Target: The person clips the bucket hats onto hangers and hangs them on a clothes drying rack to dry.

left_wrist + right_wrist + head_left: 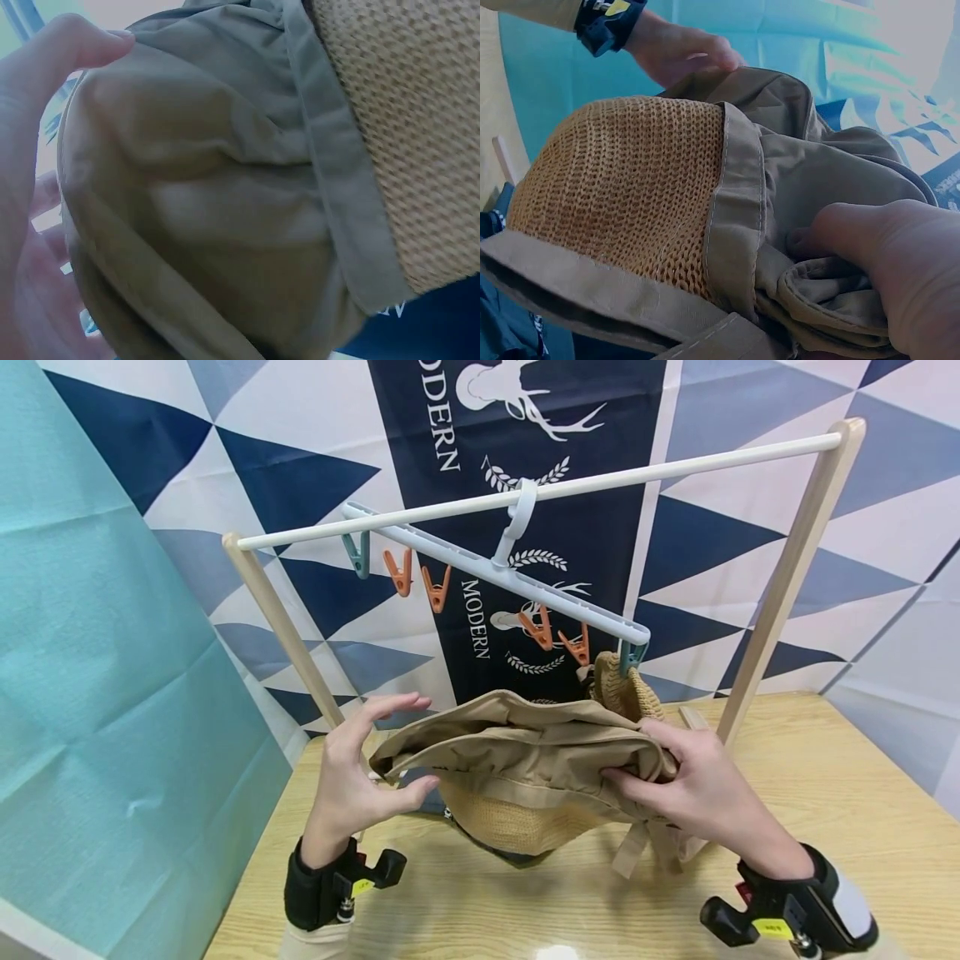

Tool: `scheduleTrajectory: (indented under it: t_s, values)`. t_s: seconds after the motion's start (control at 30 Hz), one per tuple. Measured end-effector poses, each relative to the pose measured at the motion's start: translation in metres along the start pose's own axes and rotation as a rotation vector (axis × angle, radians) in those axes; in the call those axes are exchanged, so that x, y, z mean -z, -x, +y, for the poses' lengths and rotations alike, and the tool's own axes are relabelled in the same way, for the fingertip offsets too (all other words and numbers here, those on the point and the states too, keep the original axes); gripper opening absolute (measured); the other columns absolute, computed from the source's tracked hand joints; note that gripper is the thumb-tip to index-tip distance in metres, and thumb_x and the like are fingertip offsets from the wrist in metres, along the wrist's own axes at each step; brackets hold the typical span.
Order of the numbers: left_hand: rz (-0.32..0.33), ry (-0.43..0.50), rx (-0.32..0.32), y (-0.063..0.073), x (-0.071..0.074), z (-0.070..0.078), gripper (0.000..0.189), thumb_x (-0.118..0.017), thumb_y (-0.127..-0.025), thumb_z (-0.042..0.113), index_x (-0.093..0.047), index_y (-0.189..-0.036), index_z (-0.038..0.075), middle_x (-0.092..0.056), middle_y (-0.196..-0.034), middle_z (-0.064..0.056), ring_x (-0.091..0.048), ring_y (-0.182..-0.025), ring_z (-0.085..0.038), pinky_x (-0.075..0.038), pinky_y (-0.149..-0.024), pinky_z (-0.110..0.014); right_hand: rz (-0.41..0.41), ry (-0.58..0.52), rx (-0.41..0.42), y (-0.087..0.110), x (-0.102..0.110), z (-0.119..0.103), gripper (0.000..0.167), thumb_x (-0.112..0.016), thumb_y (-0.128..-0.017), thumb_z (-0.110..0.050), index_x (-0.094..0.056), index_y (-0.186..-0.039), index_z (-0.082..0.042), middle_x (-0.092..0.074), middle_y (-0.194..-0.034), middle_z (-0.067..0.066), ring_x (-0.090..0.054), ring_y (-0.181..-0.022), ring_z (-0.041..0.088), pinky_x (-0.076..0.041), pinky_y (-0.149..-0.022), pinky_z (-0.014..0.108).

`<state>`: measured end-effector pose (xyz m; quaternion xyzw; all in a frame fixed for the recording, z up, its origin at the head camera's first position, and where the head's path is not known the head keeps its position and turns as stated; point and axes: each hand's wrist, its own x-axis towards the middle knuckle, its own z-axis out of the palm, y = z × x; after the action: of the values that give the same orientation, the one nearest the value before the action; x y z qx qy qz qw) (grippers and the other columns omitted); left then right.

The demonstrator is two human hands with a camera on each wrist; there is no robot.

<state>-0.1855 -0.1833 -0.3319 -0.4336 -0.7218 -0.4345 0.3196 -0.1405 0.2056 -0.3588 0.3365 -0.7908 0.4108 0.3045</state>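
A sun hat of khaki cloth with a woven straw crown is held up above the table, the cloth part uppermost in the head view. My right hand grips the bunched cloth at its right end, thumb in front. My left hand curves loosely round the left end, fingers and thumb well apart; its thumb lies at the cloth edge in the left wrist view. Cloth ties dangle below the right hand. Fingers behind the cloth are partly hidden.
A white rail on wooden posts carries a pale blue hanger with orange clips and teal clips. A straw piece hangs from its right end. Dark blue items lie behind the hat on the table.
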Motion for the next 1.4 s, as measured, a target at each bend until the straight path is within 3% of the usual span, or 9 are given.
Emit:
scheduleTrajectory:
  t_s: [0.23, 0.47, 0.63, 0.8, 0.97, 1.13, 1.3, 1.4]
  values:
    - [-0.029, -0.003, -0.039, -0.003, -0.011, 0.007, 0.072, -0.090, -0.093, 0.047, -0.070, -0.142, -0.002, -0.081, -0.130, -0.018, -0.076, -0.126, -0.022, -0.054, -0.117, -0.026, -0.027, 0.052, 0.009, -0.001, -0.002, -0.002, 0.050, -0.093, -0.068, 0.014, -0.076, -0.106, -0.015, -0.079, -0.088, -0.001, -0.052, -0.075, -0.007, -0.040, -0.059, 0.013]
    - [-0.067, -0.063, -0.034, -0.003, -0.016, 0.011, 0.070, -0.091, -0.092, 0.044, -0.071, -0.144, 0.004, -0.082, -0.131, -0.014, -0.077, -0.122, -0.025, -0.054, -0.115, -0.026, -0.051, 0.119, 0.036, -0.002, -0.005, 0.000, 0.045, -0.094, -0.070, 0.007, -0.068, -0.094, -0.021, -0.055, -0.071, -0.016, -0.040, -0.067, -0.010, -0.033, -0.057, 0.013]
    - [-0.129, -0.087, 0.005, -0.004, -0.019, 0.014, 0.068, -0.097, -0.086, 0.032, -0.072, -0.144, 0.006, -0.083, -0.131, -0.012, -0.081, -0.120, -0.025, -0.062, -0.104, -0.030, -0.034, 0.145, 0.091, -0.002, -0.007, 0.002, 0.042, -0.093, -0.068, 0.002, -0.068, -0.092, -0.021, -0.051, -0.065, -0.017, -0.036, -0.064, -0.014, -0.029, -0.059, 0.013]
    - [-0.175, -0.173, -0.007, -0.001, -0.026, 0.014, 0.059, -0.099, -0.079, 0.019, -0.077, -0.132, 0.007, -0.087, -0.115, -0.009, -0.086, -0.096, -0.020, -0.065, -0.081, -0.026, -0.022, 0.157, 0.111, -0.002, -0.008, 0.004, 0.041, -0.093, -0.067, -0.001, -0.070, -0.093, -0.022, -0.051, -0.063, -0.017, -0.035, -0.063, -0.016, -0.029, -0.058, 0.013]
    - [-0.147, -0.217, -0.041, 0.001, -0.031, 0.012, 0.037, -0.091, -0.075, 0.002, -0.082, -0.110, 0.008, -0.085, -0.086, -0.003, -0.071, -0.063, -0.007, -0.049, -0.060, -0.017, -0.033, 0.136, 0.103, -0.002, -0.008, 0.004, 0.042, -0.093, -0.067, 0.002, -0.071, -0.095, -0.021, -0.053, -0.065, -0.017, -0.037, -0.064, -0.014, -0.030, -0.057, 0.012]
    - [-0.105, -0.235, -0.069, 0.002, -0.031, 0.010, 0.029, -0.087, -0.075, -0.003, -0.081, -0.100, 0.011, -0.071, -0.068, 0.005, -0.049, -0.055, -0.001, -0.027, -0.060, -0.013, -0.030, 0.152, 0.099, -0.001, -0.009, 0.004, 0.042, -0.093, -0.066, -0.001, -0.067, -0.090, -0.023, -0.048, -0.063, -0.017, -0.034, -0.063, -0.015, -0.028, -0.056, 0.012]
    - [-0.080, -0.205, -0.093, 0.000, -0.032, 0.009, 0.027, -0.085, -0.076, -0.006, -0.079, -0.096, 0.011, -0.071, -0.068, 0.005, -0.051, -0.055, -0.003, -0.030, -0.057, -0.012, -0.027, 0.141, 0.096, 0.000, -0.009, 0.003, 0.044, -0.094, -0.065, -0.001, -0.067, -0.091, -0.023, -0.046, -0.062, -0.015, -0.031, -0.063, -0.015, -0.027, -0.056, 0.011]
    - [-0.068, -0.185, -0.103, 0.000, -0.031, 0.008, 0.027, -0.084, -0.076, -0.008, -0.079, -0.096, 0.010, -0.075, -0.072, 0.002, -0.053, -0.056, -0.005, -0.037, -0.056, -0.015, -0.040, 0.094, 0.088, -0.001, -0.008, 0.003, 0.046, -0.096, -0.065, 0.001, -0.071, -0.098, -0.021, -0.053, -0.064, -0.013, -0.037, -0.064, -0.014, -0.032, -0.058, 0.011]
